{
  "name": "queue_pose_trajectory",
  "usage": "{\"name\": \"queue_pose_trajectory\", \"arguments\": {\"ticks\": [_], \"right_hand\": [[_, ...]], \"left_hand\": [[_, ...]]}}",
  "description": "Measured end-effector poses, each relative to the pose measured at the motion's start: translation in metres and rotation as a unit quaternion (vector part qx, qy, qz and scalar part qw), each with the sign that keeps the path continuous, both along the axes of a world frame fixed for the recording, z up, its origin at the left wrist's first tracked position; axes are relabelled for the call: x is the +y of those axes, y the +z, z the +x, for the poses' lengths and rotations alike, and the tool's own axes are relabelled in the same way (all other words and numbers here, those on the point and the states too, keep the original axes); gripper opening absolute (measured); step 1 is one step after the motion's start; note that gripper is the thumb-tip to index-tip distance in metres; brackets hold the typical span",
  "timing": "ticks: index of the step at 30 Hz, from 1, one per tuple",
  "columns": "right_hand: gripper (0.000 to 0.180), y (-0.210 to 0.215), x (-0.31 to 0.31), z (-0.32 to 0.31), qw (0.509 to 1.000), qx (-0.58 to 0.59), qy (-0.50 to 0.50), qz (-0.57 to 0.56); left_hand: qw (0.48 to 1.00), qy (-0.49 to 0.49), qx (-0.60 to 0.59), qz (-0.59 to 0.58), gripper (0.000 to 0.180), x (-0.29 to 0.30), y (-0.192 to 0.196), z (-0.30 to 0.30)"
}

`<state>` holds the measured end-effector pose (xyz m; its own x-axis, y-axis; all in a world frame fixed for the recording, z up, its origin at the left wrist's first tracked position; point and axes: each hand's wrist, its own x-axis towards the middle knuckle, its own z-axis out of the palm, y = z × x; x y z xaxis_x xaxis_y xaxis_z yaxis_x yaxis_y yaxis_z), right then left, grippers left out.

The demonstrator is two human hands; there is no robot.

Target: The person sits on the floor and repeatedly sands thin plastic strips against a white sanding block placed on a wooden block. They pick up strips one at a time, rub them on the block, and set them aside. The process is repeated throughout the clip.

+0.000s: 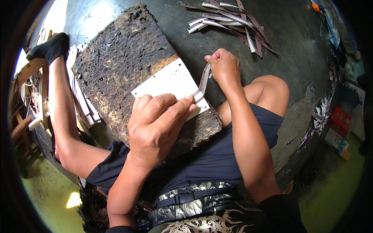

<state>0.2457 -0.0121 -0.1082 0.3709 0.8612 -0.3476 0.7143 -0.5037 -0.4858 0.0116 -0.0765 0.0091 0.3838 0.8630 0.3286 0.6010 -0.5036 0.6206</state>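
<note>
My right hand [226,66] is closed on the upper end of a narrow brown and white strip [203,83], which bends down to the white board. Close to its lower end, my left hand [159,112] presses the strip with thumb and fingertips against the right edge of the white board [165,83]. The board is a flat rectangle with small dark holes and specks. It rests on a thick, rough, dark block [120,46] with a crumbly coated surface, lying across my lap and the floor. What lies under my left palm is hidden.
A loose pile of similar brown and white strips [233,21] lies on the dark floor beyond the block. Long white strips [83,103] are stacked by my left leg. Scraps [321,112] and a red box [340,121] sit at the far right.
</note>
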Motion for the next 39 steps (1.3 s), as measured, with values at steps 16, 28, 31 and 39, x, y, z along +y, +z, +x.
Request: {"name": "queue_pose_trajectory", "arguments": {"ticks": [16,28,31,39], "right_hand": [[0.045,-0.006,0.009,0.022,0.979,0.094,-0.177,0.04],[0.078,0.079,-0.058,-0.028,0.731,0.638,-0.189,0.151],[0.067,0.075,-0.056,-0.026,0.732,0.639,-0.184,0.15],[0.053,0.05,-0.055,-0.02,0.802,0.545,-0.164,0.179]], "left_hand": [[1.0,0.01,-0.017,0.007,0.029,-0.001,-0.002,0.003],[1.0,0.02,0.018,0.008,0.029,-0.003,-0.001,0.007],[0.999,0.016,0.029,0.028,0.03,-0.001,-0.002,0.009],[0.995,0.038,0.073,0.052,0.023,0.006,-0.006,0.024]]}}
